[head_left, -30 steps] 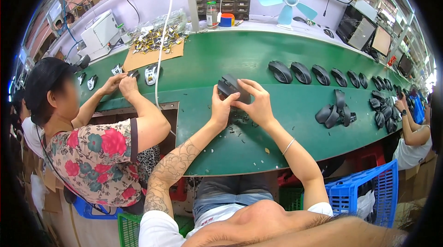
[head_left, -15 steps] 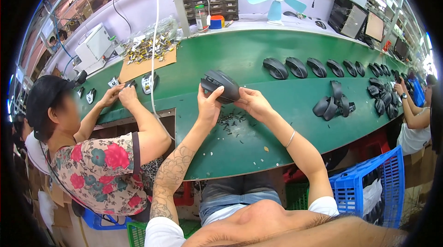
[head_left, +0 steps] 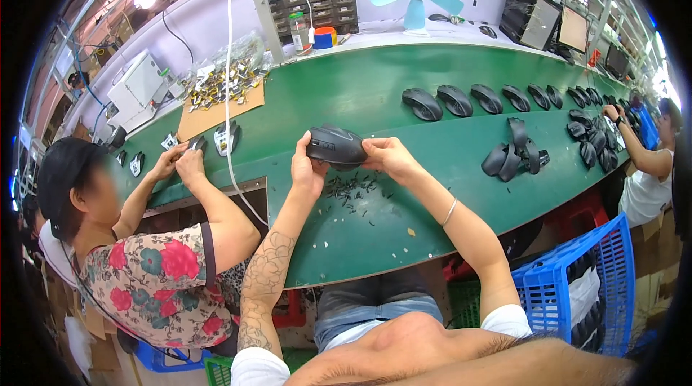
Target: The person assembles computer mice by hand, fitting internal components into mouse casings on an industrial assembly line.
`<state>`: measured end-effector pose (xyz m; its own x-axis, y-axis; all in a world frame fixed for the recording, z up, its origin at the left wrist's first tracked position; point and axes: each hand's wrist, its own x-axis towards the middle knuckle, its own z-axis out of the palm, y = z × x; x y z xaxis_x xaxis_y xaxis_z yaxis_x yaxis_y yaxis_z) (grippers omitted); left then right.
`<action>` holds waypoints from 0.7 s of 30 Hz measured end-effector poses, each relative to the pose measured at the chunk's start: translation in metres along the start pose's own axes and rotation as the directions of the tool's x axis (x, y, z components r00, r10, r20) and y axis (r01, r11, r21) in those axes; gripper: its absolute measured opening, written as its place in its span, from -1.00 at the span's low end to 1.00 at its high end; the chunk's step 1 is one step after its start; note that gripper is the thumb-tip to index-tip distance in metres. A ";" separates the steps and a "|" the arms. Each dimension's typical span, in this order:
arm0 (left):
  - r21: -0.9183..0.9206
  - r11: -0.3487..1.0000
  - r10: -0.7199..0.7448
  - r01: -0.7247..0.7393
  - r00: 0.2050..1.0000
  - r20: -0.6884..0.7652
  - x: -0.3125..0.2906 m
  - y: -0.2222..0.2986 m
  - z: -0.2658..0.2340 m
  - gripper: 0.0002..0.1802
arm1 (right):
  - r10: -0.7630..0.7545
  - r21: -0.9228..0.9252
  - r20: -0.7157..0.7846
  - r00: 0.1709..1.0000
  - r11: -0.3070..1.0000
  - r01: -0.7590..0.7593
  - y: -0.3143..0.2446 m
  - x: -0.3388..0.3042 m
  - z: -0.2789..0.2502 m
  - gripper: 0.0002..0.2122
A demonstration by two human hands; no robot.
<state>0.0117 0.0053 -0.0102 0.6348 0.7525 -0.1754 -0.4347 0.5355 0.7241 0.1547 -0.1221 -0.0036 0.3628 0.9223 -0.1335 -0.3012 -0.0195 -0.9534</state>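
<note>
A black computer mouse (head_left: 337, 147) is held up over the green bench, its side with small buttons facing me. My left hand (head_left: 308, 170) grips its left end, with the thumb along the near side. My right hand (head_left: 389, 157) pinches the right end between thumb and fingers. Just below on the bench lies a scatter of small black pieces (head_left: 351, 191). To the right is a pile of curved black mouse shells (head_left: 515, 155). A row of black mice (head_left: 454, 100) stretches across the bench beyond my right hand.
On the left, a co-worker (head_left: 151, 263) in a flowered shirt handles a mouse part. A heap of small parts (head_left: 223, 80) rests on cardboard near a hanging white cable (head_left: 228, 98). More mice (head_left: 592, 141) lie near another person at right. A blue crate (head_left: 555, 299) stands beside me.
The mouse has turned in my hands, from tilted to more level, showing more of its buttoned side. My view has shifted slightly, moving the scene a little left.
</note>
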 end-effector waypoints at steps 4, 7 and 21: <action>-0.057 0.998 -0.019 0.024 0.996 0.082 0.003 -0.003 0.002 -0.70 | 0.031 -0.002 0.013 0.999 1.000 -0.031 -0.002 0.000 -0.011 -0.67; -0.086 0.992 -0.077 0.090 0.988 0.136 0.007 0.001 -0.003 -0.73 | 0.049 0.007 0.025 0.998 0.999 -0.049 -0.004 0.001 -0.013 -0.65; 0.409 0.887 0.066 -0.216 0.935 0.350 -0.009 -0.007 0.014 -0.35 | -0.189 -0.082 -0.468 0.863 0.982 0.171 -0.004 0.021 -0.059 -0.61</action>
<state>0.0183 -0.0110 -0.0046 0.7879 0.6046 0.1171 -0.2611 0.1557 0.9527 0.2156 -0.1252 -0.0182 0.7828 0.6193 -0.0614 -0.1612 0.1066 -0.9811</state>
